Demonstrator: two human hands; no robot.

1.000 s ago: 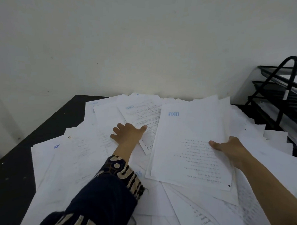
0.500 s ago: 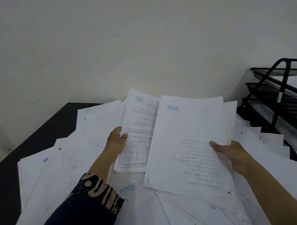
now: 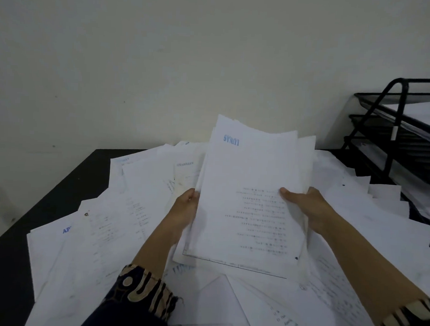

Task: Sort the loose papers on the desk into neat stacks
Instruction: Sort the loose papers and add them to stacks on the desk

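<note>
wall (image 3: 164,62): plain, off-white | desk (image 3: 47,204): black; against wall | tray rack (image 3: 395,136): black wire; desk's right

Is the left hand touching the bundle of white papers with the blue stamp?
Touching. The head view shows the left hand gripping the left edge of the bundle of white papers.

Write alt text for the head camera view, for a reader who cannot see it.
A person's left hand and right hand grip the sides of a bundle of white papers, top sheet stamped in blue, raised above loose papers strewn over a black desk. A black tiered paper tray stands at right.
</note>
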